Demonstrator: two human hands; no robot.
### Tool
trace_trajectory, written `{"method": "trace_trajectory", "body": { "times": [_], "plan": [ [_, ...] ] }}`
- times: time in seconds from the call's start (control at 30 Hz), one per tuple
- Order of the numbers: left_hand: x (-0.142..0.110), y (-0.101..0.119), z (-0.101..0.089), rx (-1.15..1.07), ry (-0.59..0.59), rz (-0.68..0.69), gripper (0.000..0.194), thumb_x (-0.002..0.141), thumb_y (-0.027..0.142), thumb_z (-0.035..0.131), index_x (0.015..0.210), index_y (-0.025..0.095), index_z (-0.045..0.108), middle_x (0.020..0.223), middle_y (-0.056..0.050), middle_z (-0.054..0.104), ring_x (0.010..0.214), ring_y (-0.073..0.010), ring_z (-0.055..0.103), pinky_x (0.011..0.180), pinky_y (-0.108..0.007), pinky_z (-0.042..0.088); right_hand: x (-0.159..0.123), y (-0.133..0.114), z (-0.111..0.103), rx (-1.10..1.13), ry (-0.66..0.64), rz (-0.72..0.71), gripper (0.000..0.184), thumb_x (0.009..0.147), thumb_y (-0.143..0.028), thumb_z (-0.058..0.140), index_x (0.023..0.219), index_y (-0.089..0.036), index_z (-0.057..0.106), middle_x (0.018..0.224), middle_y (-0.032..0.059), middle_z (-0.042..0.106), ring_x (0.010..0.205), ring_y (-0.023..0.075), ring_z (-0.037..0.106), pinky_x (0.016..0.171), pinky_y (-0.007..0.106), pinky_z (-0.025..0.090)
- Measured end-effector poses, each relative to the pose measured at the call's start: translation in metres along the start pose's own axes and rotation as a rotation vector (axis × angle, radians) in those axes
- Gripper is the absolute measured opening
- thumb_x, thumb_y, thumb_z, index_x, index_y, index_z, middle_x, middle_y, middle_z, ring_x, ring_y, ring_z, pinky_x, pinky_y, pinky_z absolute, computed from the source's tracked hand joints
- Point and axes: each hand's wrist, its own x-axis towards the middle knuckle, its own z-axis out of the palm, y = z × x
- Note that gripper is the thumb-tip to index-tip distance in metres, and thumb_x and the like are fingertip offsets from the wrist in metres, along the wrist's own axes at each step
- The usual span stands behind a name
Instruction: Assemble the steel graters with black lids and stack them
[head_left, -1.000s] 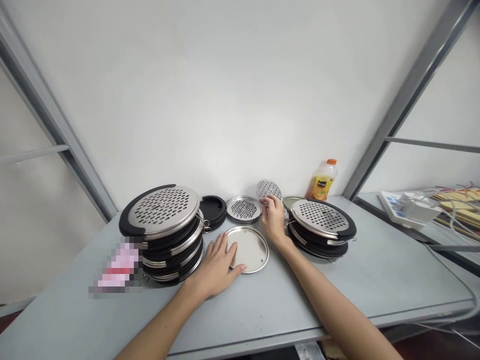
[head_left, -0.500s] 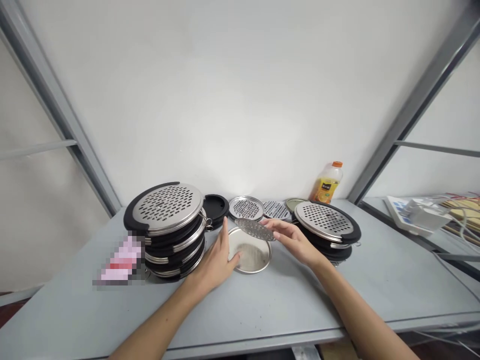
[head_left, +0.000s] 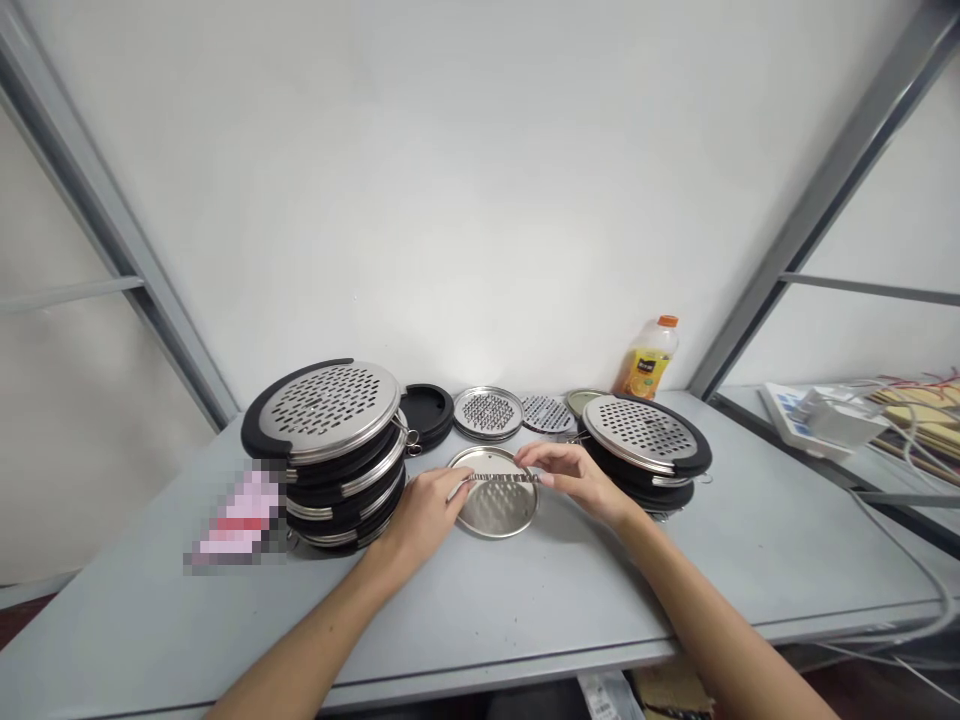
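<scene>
A round metal grater plate (head_left: 501,478) is held nearly edge-on between my two hands. My left hand (head_left: 429,512) pinches its left edge between thumb and fingers. At the right edge, my right hand (head_left: 574,478) grips it the same way. Directly beneath lies a shallow round metal tray (head_left: 496,520) on the table, partly covered from view by the plate. Left of my left hand rises a stack of round graters with black rims (head_left: 330,410). A lower stack of similar graters (head_left: 641,432) stands beyond my right hand.
Along the wall lie a black ring-shaped base (head_left: 427,412), round perforated metal plates (head_left: 489,412) and a greenish disc (head_left: 586,400). An orange-capped juice bottle (head_left: 649,362) stands behind the right stack. A white power strip (head_left: 806,420) with cables sits at the far right.
My left hand has closed on the left edge of the grater plate, which only my right hand held before. The plate has turned from tilted to nearly edge-on.
</scene>
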Motion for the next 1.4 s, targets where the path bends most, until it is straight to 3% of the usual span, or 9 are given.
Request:
{"method": "trace_trajectory", "body": {
  "times": [0.23, 0.37, 0.57, 0.8, 1.13, 1.23, 1.4],
  "plan": [
    [0.001, 0.002, -0.005, 0.105, -0.04, -0.019, 0.023, 0.089, 0.014, 0.053, 0.106, 0.02, 0.068, 0.099, -0.006, 0.072, 0.09, -0.0207, 0.067, 0.081, -0.029, 0.05, 0.004, 0.007, -0.001, -0.308, 0.157, -0.008, 0.027, 0.082, -0.04, 0.064, 0.101, -0.021, 0.068, 0.112, 0.0078, 0.065, 0.111, 0.0257, 0.057, 0.099, 0.042, 0.043],
    [0.0, 0.005, -0.004, 0.115, -0.113, -0.07, 0.027, 0.085, 0.012, 0.055, 0.107, 0.021, 0.067, 0.1, -0.005, 0.071, 0.091, -0.0203, 0.067, 0.083, -0.028, 0.049, 0.005, 0.013, 0.001, -0.498, 0.206, 0.027, 0.031, 0.082, -0.042, 0.061, 0.102, -0.019, 0.066, 0.105, 0.0086, 0.067, 0.098, 0.024, 0.062, 0.087, 0.039, 0.05],
    [-0.001, 0.008, -0.002, 0.17, -0.18, -0.136, 0.03, 0.084, 0.014, 0.055, 0.112, 0.023, 0.064, 0.097, -0.005, 0.07, 0.092, -0.0211, 0.065, 0.083, -0.029, 0.047, 0.005, 0.017, 0.001, -0.62, 0.189, 0.048, 0.031, 0.085, -0.043, 0.058, 0.102, -0.018, 0.065, 0.102, 0.009, 0.067, 0.089, 0.0221, 0.064, 0.077, 0.036, 0.052],
    [-0.001, 0.005, 0.0, 0.137, -0.13, -0.117, 0.05, 0.081, 0.012, 0.055, 0.13, 0.022, 0.048, 0.099, -0.005, 0.067, 0.095, -0.0218, 0.062, 0.082, -0.03, 0.046, 0.001, 0.009, 0.005, -0.616, -0.046, -0.073, 0.051, 0.067, -0.041, 0.078, 0.112, -0.021, 0.065, 0.124, 0.0117, 0.059, 0.116, 0.0299, 0.054, 0.102, 0.047, 0.04],
    [-0.003, 0.006, -0.005, 0.095, -0.187, -0.147, 0.064, 0.081, 0.023, 0.062, 0.14, 0.025, 0.037, 0.101, -0.004, 0.069, 0.091, -0.0248, 0.065, 0.078, -0.032, 0.049, 0.002, 0.015, 0.008, -0.648, -0.057, -0.035, 0.052, 0.065, -0.04, 0.079, 0.111, -0.02, 0.066, 0.127, 0.0133, 0.058, 0.119, 0.0312, 0.053, 0.102, 0.049, 0.04],
    [-0.003, 0.006, -0.004, 0.06, -0.151, -0.094, 0.051, 0.08, 0.022, 0.063, 0.13, 0.023, 0.049, 0.113, -0.006, 0.064, 0.103, -0.0241, 0.061, 0.088, -0.032, 0.047, 0.001, 0.013, 0.009, -0.651, -0.049, -0.028, 0.054, 0.063, -0.038, 0.08, 0.112, -0.02, 0.066, 0.129, 0.0138, 0.056, 0.12, 0.032, 0.052, 0.102, 0.049, 0.04],
    [-0.002, 0.006, -0.005, 0.07, -0.197, -0.07, 0.012, 0.083, 0.024, 0.058, 0.09, 0.018, 0.066, 0.1, -0.007, 0.066, 0.093, -0.0222, 0.063, 0.085, -0.031, 0.049, 0.0, 0.01, 0.011, -0.673, -0.059, -0.01, 0.053, 0.063, -0.033, 0.079, 0.112, -0.02, 0.066, 0.13, 0.0136, 0.056, 0.12, 0.0321, 0.052, 0.103, 0.049, 0.039]
  ]
}}
